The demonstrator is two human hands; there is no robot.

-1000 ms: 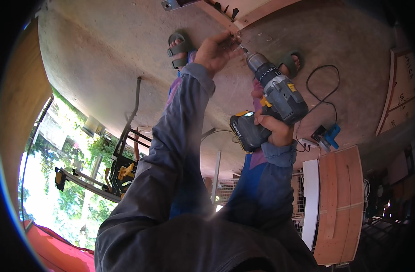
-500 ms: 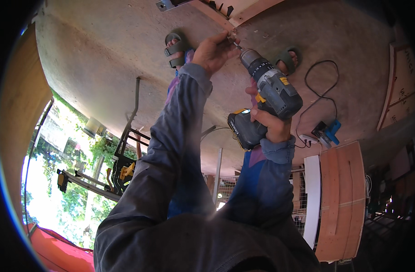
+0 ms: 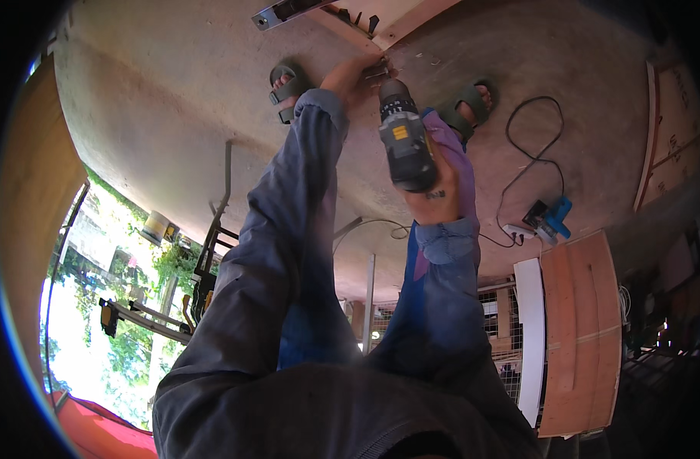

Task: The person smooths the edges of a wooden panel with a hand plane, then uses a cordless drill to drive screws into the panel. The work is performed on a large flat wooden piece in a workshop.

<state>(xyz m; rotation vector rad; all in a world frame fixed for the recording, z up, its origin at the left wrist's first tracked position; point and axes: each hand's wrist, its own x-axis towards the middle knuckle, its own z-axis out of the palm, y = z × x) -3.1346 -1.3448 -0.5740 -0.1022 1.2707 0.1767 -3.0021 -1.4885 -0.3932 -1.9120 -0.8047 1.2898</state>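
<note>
My right hand is wrapped around the handle of a grey and black cordless drill with a yellow patch on top. Its chuck points away from me, toward the corner of a pale wooden frame. My left hand is at that corner, fingers drawn together close in front of the chuck. A small thin metallic piece shows by the fingertips, too small to name. The drill's battery is hidden beneath its body.
Sandalled feet stand on either side of the work. On the concrete floor to the right lie a looped black cable, a power strip and a blue-handled tool. Wooden panels stand at lower right; a black metal stand is at left.
My right hand has swung the drill left and turned it upright, so its chuck faces the frame corner. My left hand has moved slightly forward, away from the chuck, to the wood.
</note>
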